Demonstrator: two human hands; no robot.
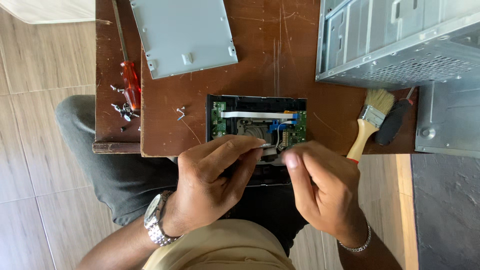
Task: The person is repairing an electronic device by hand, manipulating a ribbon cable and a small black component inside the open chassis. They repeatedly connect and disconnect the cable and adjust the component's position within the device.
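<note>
Opened black optical disc drive [256, 125] with green circuit boards, a white flat ribbon cable and blue connectors exposed; lies at the near edge of the scratched brown wooden table [260, 45], partly overhanging toward the person's lap.

Left hand [212, 177]: at the drive's near edge, fingers pinched together on a small silvery part over the mechanism; what exactly is pinched cannot be told. Steel wristwatch [157, 220] on this wrist.

Right hand [322, 182]: just right of the left hand, fingers curled, thumb and forefinger meeting at the same small part above the drive. Thin silver chain bracelet [356, 244] on this wrist.

Wooden-handled paintbrush with pale bristles [371, 122]: right of the drive, on the table, beside a black-handled tool [394, 121].

Two loose screws [180, 112]: just left of the drive.

Pile of small dark screws [122, 111]: further left of the drive, touching the orange-handled screwdriver [129, 75].

Flat grey metal cover plate [182, 35]: beyond the drive, to its left.

Grey steel computer case [400, 40]: beyond the drive, to its right, perforated panel facing the viewer.
</note>
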